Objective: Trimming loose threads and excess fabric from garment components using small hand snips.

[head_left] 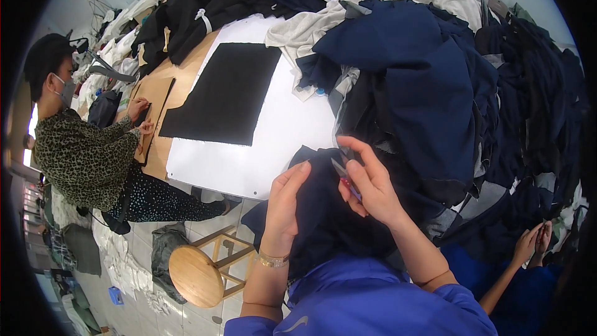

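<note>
In my right hand (373, 186) is a pair of small thread snips (346, 182) with reddish handles, the metal blades pointing up and left. My left hand (287, 196) is closed, thumb and fingertips pressed together facing the snips. Whatever it pinches is too small to make out. Behind and between both hands a navy blue cloth (323, 211) hangs in folds from the table edge down to my lap.
A large heap of navy garments (423, 87) rises ahead right. Black fabric (224, 93) lies flat on the white board (211, 168). A wooden stool (196, 277) stands lower left. One person (87, 149) works at left; another person's hands (533, 242) show at lower right.
</note>
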The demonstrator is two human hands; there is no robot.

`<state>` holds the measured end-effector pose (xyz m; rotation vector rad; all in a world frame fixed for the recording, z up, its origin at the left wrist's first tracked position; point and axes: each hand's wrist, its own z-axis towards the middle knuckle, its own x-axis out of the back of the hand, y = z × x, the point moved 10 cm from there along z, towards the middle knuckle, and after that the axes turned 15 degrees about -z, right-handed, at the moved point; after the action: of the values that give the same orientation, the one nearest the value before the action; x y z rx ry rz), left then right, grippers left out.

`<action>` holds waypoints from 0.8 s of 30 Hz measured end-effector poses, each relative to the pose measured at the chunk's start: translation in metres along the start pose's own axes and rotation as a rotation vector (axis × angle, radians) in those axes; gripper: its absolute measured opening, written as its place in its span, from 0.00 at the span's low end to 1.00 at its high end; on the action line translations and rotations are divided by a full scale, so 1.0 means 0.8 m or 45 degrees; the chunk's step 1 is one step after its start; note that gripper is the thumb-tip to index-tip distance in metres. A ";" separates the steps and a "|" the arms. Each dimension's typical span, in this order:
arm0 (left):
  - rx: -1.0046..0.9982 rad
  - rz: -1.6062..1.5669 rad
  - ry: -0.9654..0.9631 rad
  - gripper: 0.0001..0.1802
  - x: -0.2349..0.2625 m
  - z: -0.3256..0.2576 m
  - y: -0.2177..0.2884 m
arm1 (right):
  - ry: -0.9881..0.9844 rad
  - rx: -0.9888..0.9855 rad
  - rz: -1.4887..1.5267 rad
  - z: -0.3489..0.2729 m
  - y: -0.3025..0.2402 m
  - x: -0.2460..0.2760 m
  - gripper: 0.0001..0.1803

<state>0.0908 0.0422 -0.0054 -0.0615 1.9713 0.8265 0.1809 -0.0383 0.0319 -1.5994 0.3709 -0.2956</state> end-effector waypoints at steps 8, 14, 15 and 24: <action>0.078 -0.096 -0.087 0.11 -0.003 0.001 -0.010 | -0.025 -0.001 -0.230 0.004 -0.006 -0.011 0.18; 0.020 0.018 -0.054 0.10 -0.005 -0.002 -0.004 | -0.049 -0.014 -0.199 0.006 -0.004 -0.012 0.17; 0.020 0.018 -0.053 0.10 -0.005 -0.001 -0.004 | -0.051 -0.016 -0.199 0.007 -0.004 -0.013 0.17; 0.013 0.088 -0.065 0.10 -0.006 -0.004 -0.006 | 0.043 0.074 -0.198 0.009 -0.009 -0.005 0.17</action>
<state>0.0926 0.0350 -0.0035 0.0334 1.9389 0.8545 0.1802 -0.0296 0.0384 -1.5703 0.2620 -0.4488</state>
